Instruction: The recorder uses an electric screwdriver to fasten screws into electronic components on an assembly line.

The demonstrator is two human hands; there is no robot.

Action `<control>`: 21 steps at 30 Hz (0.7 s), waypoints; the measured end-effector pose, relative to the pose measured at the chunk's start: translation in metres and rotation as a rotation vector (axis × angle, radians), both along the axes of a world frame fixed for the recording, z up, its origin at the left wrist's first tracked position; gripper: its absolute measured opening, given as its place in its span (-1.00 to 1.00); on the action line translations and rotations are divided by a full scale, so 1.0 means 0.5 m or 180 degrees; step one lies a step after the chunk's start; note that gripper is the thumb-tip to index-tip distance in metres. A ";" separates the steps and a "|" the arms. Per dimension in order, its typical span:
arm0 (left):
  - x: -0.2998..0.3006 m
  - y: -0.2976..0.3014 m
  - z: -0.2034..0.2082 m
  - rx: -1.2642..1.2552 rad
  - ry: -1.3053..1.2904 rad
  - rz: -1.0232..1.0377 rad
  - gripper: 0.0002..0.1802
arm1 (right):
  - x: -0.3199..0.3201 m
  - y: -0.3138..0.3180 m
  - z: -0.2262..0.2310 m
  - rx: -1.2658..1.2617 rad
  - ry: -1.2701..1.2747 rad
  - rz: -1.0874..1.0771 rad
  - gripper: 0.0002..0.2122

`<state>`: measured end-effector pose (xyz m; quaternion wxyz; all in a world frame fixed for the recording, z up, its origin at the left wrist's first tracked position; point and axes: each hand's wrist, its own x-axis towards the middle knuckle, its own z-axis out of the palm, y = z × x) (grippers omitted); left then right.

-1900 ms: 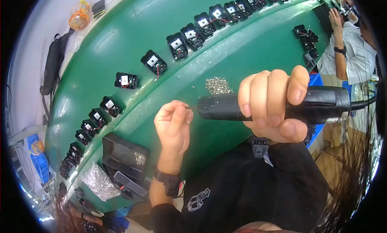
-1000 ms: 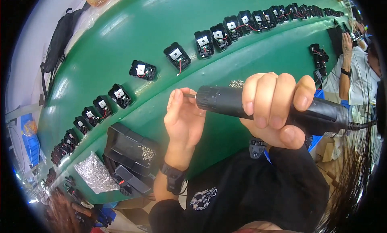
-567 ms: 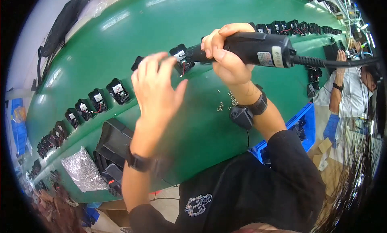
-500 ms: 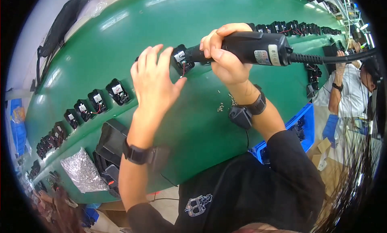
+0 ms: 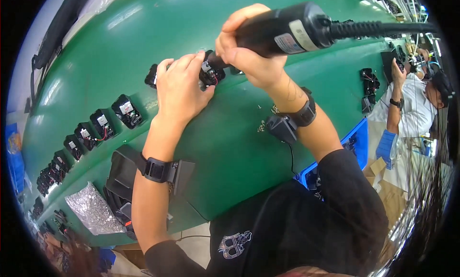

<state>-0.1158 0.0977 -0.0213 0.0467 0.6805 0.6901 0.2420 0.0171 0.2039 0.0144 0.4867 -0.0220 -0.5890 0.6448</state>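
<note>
My right hand [image 5: 254, 56] is wrapped round a corded black electric screwdriver [image 5: 282, 32]. The tool lies nearly level, its tip end pointing left at a small black plastic housing [image 5: 211, 75] with a silver plate and red wire inside. My left hand [image 5: 180, 87] grips that housing from the left, fingertips at its far edge and thumb at its near side. The tip's contact point is hidden. Partly behind my left hand is another black housing [image 5: 151, 76]. Small loose screws [image 5: 261, 127] lie on the green table [image 5: 230, 157], below my right wrist.
A row of similar housings [image 5: 127, 111] runs to the lower left. Nearer me are a black bin [image 5: 122, 169] and a clear bag of small metal parts [image 5: 93, 210]. A blue crate [image 5: 358, 135] stands at the right. Beyond it, a co-worker [image 5: 407, 104] works at the table.
My left hand has come down onto the housing and closed round its side. The screwdriver's rear end has swung up and toward the camera. The view has shifted slightly.
</note>
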 end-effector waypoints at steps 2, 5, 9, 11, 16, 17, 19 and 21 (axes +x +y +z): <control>-0.002 -0.004 -0.005 -0.0003 0.0034 -0.0022 -0.31 | -0.002 -0.008 0.002 0.0185 -0.0266 -0.0160 -0.79; -0.016 0.000 -0.015 0.0034 0.0057 -0.0001 -0.31 | 0.023 0.003 0.012 0.1381 -0.0952 0.0237 -0.73; -0.011 -0.003 -0.017 0.0036 0.0012 0.0033 -0.32 | 0.025 -0.002 0.005 0.1253 -0.0812 0.0343 -0.77; -0.011 -0.003 -0.017 0.0049 0.0052 0.0060 -0.31 | 0.021 0.001 -0.010 0.0915 -0.0480 0.0456 -0.78; -0.010 -0.001 -0.010 0.0024 0.0253 0.0000 -0.30 | 0.024 -0.001 -0.032 0.0797 -0.0421 0.0135 -0.78; -0.009 0.001 -0.005 0.0030 0.0328 -0.0011 -0.29 | 0.016 -0.002 -0.033 0.0339 -0.0201 0.0098 -0.79; -0.010 0.002 0.011 -0.0015 0.0399 -0.0018 -0.29 | 0.013 0.002 -0.013 -0.0059 0.0155 0.0022 -0.71; 0.006 -0.005 0.020 -0.0218 0.0669 0.0139 -0.20 | 0.074 -0.029 0.027 -0.0209 0.0185 -0.0082 -0.67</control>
